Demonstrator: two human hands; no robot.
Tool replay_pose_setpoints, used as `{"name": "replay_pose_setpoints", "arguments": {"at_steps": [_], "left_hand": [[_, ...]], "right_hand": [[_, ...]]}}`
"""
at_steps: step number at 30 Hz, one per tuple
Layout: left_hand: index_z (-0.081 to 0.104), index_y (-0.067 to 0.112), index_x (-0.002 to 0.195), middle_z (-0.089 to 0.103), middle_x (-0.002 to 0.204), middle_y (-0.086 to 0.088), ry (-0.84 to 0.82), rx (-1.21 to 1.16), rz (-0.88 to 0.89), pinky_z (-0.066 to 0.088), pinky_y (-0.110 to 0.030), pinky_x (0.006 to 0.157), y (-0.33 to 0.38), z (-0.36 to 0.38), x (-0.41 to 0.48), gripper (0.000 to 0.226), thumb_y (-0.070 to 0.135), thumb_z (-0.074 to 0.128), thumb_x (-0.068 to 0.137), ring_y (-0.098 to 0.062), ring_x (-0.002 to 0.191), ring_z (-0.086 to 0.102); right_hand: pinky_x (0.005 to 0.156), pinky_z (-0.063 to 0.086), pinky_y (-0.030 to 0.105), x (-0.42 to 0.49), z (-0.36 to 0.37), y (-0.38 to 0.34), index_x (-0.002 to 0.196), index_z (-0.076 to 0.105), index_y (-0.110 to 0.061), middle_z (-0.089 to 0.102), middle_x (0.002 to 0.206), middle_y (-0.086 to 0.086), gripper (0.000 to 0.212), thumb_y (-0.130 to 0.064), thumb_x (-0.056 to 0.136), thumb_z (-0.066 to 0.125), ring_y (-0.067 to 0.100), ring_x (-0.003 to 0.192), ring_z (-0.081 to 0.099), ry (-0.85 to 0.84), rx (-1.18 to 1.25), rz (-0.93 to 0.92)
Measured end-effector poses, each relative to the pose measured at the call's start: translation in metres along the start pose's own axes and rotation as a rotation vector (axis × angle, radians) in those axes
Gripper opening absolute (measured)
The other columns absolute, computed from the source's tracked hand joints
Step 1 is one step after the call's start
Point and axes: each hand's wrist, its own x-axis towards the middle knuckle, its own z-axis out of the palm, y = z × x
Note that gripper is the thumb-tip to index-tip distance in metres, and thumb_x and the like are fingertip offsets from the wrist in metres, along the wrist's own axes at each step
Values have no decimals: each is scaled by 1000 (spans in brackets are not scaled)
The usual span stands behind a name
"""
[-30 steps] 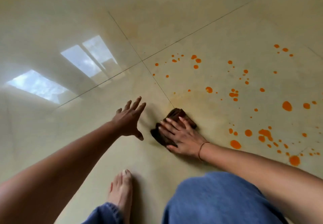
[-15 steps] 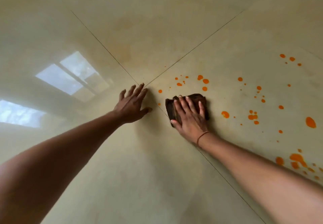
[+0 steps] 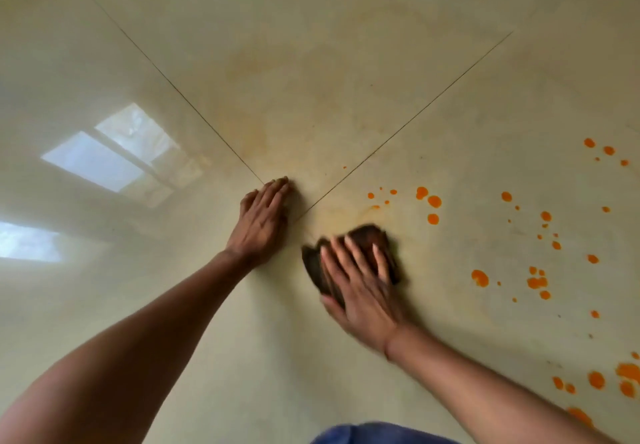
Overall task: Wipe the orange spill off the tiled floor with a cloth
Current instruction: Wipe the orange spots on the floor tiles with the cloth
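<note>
Right hand [image 3: 360, 284] presses flat, fingers spread, on a crumpled dark brown cloth [image 3: 367, 235]; left hand [image 3: 261, 223] lies open, empty, on the floor [image 3: 173, 305] left of the cloth; orange spill [image 3: 429, 201] drops dot the tiles to its right.

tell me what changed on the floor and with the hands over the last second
The right hand pushed the dark brown cloth away from the body and to the right, toward the orange droplets. The left hand, lifted a second ago, now lies flat on the glossy beige tiles by the grout crossing. Nothing was let go; most droplets remain.
</note>
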Motion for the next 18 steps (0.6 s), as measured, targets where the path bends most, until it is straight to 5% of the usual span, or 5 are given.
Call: {"name": "replay_pose_setpoints", "arguments": {"at_steps": [3, 8, 14, 18], "left_hand": [[36, 8, 146, 37, 152, -12, 21, 22, 8, 21, -44, 114, -7, 3, 12, 54, 23, 31, 94, -28, 141, 32], [39, 6, 143, 40, 150, -13, 45, 28, 37, 23, -46, 112, -12, 5, 11, 54, 25, 31, 93, -30, 139, 34], [40, 6, 143, 41, 149, -13, 53, 33, 42, 23, -44, 111, -12, 7, 12, 55, 25, 33, 92, -30, 138, 35], [40, 5, 143, 40, 150, -13, 39, 47, 30, 22, -45, 112, -9, 6, 11, 55, 24, 33, 92, -30, 139, 34]], "right_hand": [[115, 14, 53, -34, -2, 34, 153, 25, -23, 22, 161, 2, 75, -57, 88, 43, 20, 148, 19, -14, -33, -94], [114, 9, 56, 95, -15, 57, 152, 26, -18, 21, 161, 5, 77, -56, 86, 34, 24, 147, 18, 81, -18, 360], [115, 17, 55, 20, -7, 23, 153, 25, -20, 21, 161, 2, 76, -53, 87, 44, 22, 147, 22, -10, -8, 2], [114, 17, 55, 54, -21, 93, 151, 31, -18, 29, 158, 5, 74, -54, 87, 37, 23, 145, 27, 42, -24, 199]]}}
